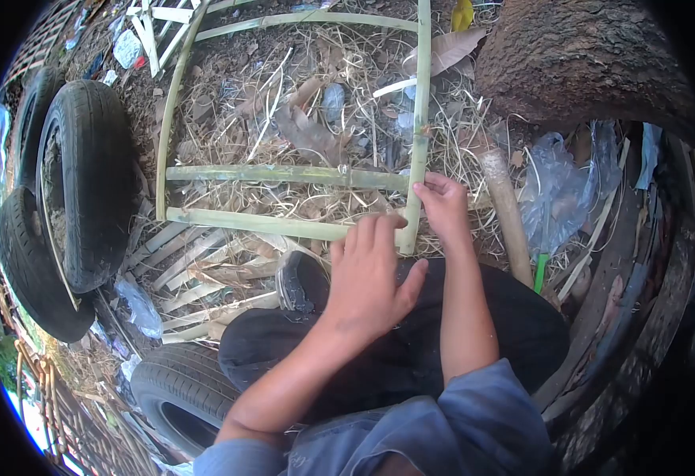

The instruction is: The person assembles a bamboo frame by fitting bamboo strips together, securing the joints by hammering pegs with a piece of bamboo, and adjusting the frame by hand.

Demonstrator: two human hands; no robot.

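A frame of split bamboo strips lies on the littered ground. Its long right strip [421, 103] crosses the ends of a mottled crosspiece [284, 174] and a paler bottom strip [260, 224]. My right hand [444, 205] pinches the right strip beside the mottled crosspiece's end, its fingertips closed on the edge. My left hand [375, 274] rests over the right end of the bottom strip, fingers extended and thumb apart. The fingertips of that hand touch or hover over the strip; contact is partly hidden.
Old tires [97, 182] stand at the left, another tire [184, 389] lies lower left. A tree trunk [585, 63] fills the upper right. A round stick [506, 214], a clear plastic bag [558, 190] and loose bamboo strips [196, 262] lie near my crossed legs.
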